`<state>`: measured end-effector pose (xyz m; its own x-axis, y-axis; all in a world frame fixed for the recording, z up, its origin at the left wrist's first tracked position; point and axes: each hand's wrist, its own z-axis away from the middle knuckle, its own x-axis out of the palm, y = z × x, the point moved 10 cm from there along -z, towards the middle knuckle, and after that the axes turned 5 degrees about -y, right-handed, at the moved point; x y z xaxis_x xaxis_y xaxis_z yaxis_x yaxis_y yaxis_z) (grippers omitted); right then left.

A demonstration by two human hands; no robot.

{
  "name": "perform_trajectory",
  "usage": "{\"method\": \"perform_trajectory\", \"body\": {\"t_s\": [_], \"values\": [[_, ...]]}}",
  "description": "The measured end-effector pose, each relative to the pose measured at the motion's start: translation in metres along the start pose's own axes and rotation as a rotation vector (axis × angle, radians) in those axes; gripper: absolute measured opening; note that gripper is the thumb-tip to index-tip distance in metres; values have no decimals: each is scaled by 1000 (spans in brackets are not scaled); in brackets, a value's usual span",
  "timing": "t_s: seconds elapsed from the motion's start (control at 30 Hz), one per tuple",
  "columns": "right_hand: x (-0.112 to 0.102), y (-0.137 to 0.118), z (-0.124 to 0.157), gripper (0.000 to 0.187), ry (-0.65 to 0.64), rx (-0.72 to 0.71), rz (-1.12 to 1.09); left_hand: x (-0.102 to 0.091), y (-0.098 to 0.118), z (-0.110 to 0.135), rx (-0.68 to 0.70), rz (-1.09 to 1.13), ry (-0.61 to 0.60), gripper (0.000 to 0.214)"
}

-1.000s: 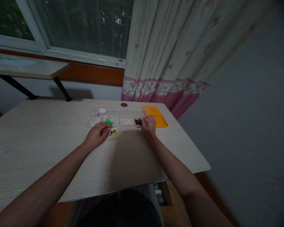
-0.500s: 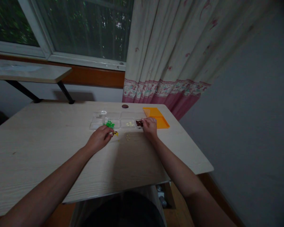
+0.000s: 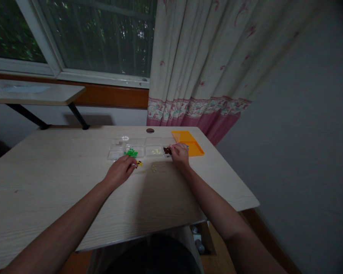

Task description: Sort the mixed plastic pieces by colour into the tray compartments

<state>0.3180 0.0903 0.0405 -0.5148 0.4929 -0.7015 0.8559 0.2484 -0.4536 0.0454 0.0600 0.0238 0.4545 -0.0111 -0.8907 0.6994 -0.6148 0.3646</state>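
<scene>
My left hand (image 3: 121, 170) rests on the table with thumb and fingers pinched together. At its fingertips are small yellow and dark pieces (image 3: 138, 164); what exactly the fingers grip is too small to make out. My right hand (image 3: 179, 153) is closed in a pinch at the dark brown pieces (image 3: 167, 150) in the right compartment of a clear plastic tray (image 3: 144, 152); anything between those fingertips is hidden. Green pieces (image 3: 131, 153) fill another compartment just beyond my left hand. Pale yellow pieces (image 3: 156, 151) lie in the compartment between.
A few pale pieces (image 3: 154, 167) lie loose on the table (image 3: 125, 205) before the tray. An orange lid-like tray (image 3: 196, 149) is right of my right hand, a small blue spot (image 3: 187, 146) beside it. Behind are a dark oval object (image 3: 150, 130) and a raised shelf (image 3: 45, 93).
The view has tilted slightly, so the scene sits a little lower. Both hands stay nearly in place, still pinched. A small blue spot now shows beside my right hand.
</scene>
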Motion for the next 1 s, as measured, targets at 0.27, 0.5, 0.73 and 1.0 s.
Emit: {"method": "perform_trajectory", "body": {"t_s": [0.27,0.5,0.73,1.0], "values": [[-1,-7,1,32,-20,23,49,3,-2,-2,-16,-42,-24,23],[3,-32,4,32,-98,-87,144,3,-3,-2,-8,-48,6,29],[24,-120,25,25,-388,-495,192,-1,1,-2,-9,28,-6,27],[56,-131,32,19,-499,-464,104,5,2,0,17,-19,-43,24]]}}
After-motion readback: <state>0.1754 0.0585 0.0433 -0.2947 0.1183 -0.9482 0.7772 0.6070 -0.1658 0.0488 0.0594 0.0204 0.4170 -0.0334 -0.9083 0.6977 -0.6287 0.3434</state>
